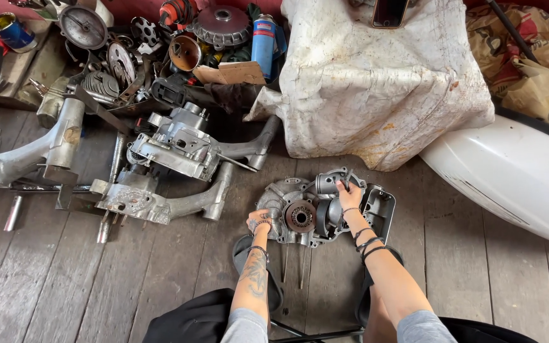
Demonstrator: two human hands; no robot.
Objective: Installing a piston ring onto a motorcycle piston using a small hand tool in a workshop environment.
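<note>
A grey metal engine casing [376,206] lies on the wooden floor in front of me, with a round rusty bearing hub [300,217] in its middle. My left hand [258,221] grips the casing's near left edge, fingers curled over it. My right hand [348,196] rests on the upper right part of the casing, fingers closed around a rounded housing there. Both forearms reach forward from the bottom of the view; the right wrist wears dark bands.
Another engine block with long cast arms [173,149] lies to the left. A pile of metal parts, discs and a blue can [263,38] sits at the back. A white sheet covers a bulky object [376,76]; a white curved body panel [509,178] lies at right.
</note>
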